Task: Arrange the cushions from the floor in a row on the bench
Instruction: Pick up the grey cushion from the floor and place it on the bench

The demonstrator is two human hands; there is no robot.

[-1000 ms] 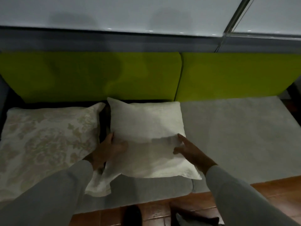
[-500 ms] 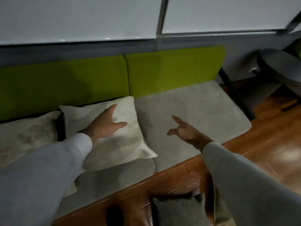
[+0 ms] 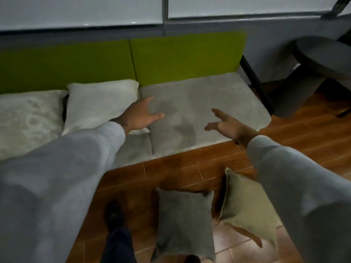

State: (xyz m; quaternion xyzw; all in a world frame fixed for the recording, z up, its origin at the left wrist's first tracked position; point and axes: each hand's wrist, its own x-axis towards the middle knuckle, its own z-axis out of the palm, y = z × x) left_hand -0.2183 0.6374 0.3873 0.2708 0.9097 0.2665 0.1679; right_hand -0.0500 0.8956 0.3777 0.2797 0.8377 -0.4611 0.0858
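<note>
Left hand [image 3: 141, 115]: spread, empty, over the bench [image 3: 199, 111].
Right hand [image 3: 226, 125]: spread, empty.
Floor [image 3: 171, 173]: grey cushion [image 3: 185, 224], olive cushion [image 3: 247, 207].

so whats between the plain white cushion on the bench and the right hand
In the head view, only bare grey seat pad lies between the plain white cushion and the right hand. The open left hand hangs over the cushion's near edge.

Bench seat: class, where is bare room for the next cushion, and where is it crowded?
Free: grey seat between the plain white cushion and the bench's right end. Crowded: left part, with the patterned cushion too.
</note>
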